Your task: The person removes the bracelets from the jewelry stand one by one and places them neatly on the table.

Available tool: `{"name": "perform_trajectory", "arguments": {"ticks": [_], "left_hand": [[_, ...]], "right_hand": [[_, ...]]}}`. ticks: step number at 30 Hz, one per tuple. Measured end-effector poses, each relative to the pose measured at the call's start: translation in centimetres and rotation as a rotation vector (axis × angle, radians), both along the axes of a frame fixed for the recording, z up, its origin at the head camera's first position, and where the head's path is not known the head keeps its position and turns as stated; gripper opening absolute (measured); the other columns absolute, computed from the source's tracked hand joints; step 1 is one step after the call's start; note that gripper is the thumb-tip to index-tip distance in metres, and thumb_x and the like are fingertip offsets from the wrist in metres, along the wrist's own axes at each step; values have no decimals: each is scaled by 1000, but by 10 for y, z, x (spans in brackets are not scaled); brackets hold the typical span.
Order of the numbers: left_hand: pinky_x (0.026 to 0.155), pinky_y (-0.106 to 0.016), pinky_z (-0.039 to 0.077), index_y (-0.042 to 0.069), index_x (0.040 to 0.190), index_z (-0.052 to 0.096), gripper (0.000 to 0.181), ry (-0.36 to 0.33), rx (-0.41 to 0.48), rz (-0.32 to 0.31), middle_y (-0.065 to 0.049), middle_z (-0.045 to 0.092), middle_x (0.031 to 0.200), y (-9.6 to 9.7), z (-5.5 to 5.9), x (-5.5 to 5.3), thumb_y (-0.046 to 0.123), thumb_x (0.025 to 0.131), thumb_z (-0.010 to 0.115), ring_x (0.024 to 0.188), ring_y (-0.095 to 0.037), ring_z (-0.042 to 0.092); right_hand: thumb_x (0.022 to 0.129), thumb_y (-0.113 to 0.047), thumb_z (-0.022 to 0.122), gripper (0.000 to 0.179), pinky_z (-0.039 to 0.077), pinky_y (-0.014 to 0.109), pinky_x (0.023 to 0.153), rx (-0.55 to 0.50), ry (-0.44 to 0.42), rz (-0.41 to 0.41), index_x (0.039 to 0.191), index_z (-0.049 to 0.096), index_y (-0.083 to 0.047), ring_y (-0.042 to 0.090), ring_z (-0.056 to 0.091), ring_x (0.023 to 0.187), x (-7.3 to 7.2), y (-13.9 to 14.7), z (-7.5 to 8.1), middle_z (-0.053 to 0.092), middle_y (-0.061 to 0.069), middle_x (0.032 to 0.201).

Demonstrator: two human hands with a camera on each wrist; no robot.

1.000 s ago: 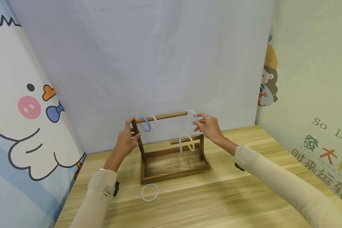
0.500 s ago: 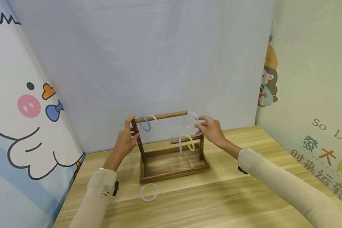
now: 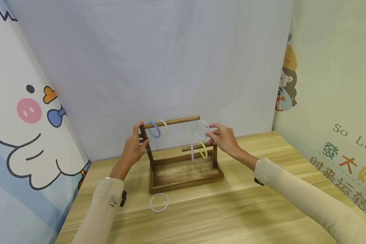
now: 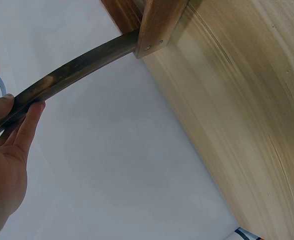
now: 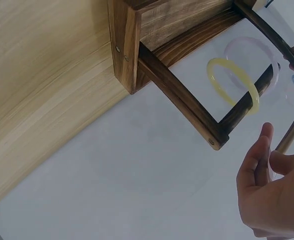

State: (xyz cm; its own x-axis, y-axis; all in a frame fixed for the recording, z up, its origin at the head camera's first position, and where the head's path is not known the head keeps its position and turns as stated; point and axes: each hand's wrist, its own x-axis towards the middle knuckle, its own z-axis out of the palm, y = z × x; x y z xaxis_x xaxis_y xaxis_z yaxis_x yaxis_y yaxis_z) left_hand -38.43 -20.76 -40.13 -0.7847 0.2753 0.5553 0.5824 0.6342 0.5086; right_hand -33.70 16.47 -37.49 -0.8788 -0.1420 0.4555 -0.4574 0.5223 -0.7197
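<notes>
A wooden bangle rack (image 3: 186, 185) stands on the table, with a long upper bar and a shorter lower bar above a tray base. My left hand (image 3: 131, 149) grips the top of its left post (image 4: 82, 65), thumb on one side and fingers on the other. By the free end of the upper bar, my right hand (image 3: 225, 137) pinches a clear whitish bangle (image 3: 205, 122); whether it encircles the bar tip, I cannot tell. A blue bangle (image 3: 158, 131) and a pale pink bangle (image 3: 164, 123) hang on the upper bar. Lavender (image 3: 192, 154) and yellow (image 5: 254, 95) bangles hang on the lower one.
A white bangle (image 3: 158, 211) lies flat on the wood-grain table (image 3: 207, 217), in front of the rack's left corner. A pale curtain (image 3: 170, 67) hangs close behind the rack, and printed cloth panels flank both sides.
The right hand drew slightly rightward with the clear bangle, then came back a little left, and the bangle sits lower against the bar tip. The left hand keeps its hold on the post.
</notes>
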Motion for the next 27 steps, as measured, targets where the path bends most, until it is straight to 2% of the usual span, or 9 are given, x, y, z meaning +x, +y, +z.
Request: {"name": "perform_trajectory", "arguments": {"ticks": [3, 5, 11, 14, 17, 22, 27], "left_hand": [[79, -50, 66, 16, 157, 24, 79, -2, -1, -3, -36, 68, 113, 0, 1, 0, -7, 96, 68, 98, -47, 73], [79, -50, 66, 16, 157, 24, 78, -2, 3, -3, -36, 69, 113, 0, 1, 0, -7, 96, 68, 98, -47, 73], [78, -50, 66, 15, 157, 24, 79, -2, 3, -2, -36, 69, 112, 0, 1, 0, -7, 96, 69, 98, -47, 73], [78, -50, 66, 15, 157, 24, 79, -7, 7, -3, -36, 69, 112, 0, 3, 1, -7, 96, 69, 98, -47, 73], [78, -50, 66, 14, 157, 24, 78, -11, 9, -4, -36, 68, 113, 1, 4, 2, -8, 96, 69, 98, -48, 73], [77, -50, 66, 14, 157, 23, 79, -21, -2, 2, -36, 68, 113, 0, 3, 2, -7, 96, 68, 99, -47, 73], [75, -50, 67, 14, 158, 23, 79, -31, -9, 8, -35, 69, 114, 0, 3, 3, -5, 97, 68, 99, -47, 73]], "right_hand": [[102, -6, 68, 32, 58, 18, 51, -20, -12, 19, 131, 63, 6, 31, 77, 70, 2, -2, 2, 77, 23, 96], [102, -6, 67, 32, 59, 19, 52, -35, -19, 35, 131, 63, 6, 31, 77, 71, 3, -4, 2, 76, 25, 97], [102, -3, 65, 30, 67, 42, 65, -52, -22, 71, 130, 63, 7, 33, 77, 72, 8, -10, 1, 77, 24, 100], [102, -1, 65, 30, 66, 46, 68, -44, -9, 86, 130, 62, 9, 35, 77, 73, 10, -14, 2, 76, 25, 100], [102, -2, 66, 30, 67, 41, 64, -30, -10, 95, 130, 62, 9, 33, 77, 72, 14, -18, 3, 76, 24, 101], [102, -3, 66, 31, 60, 22, 52, -28, -30, 132, 131, 62, 8, 34, 77, 72, 20, -24, 2, 76, 26, 102], [101, -2, 67, 31, 57, 20, 48, -26, -15, 167, 130, 63, 9, 25, 77, 67, 25, -30, 2, 76, 27, 101]]}}
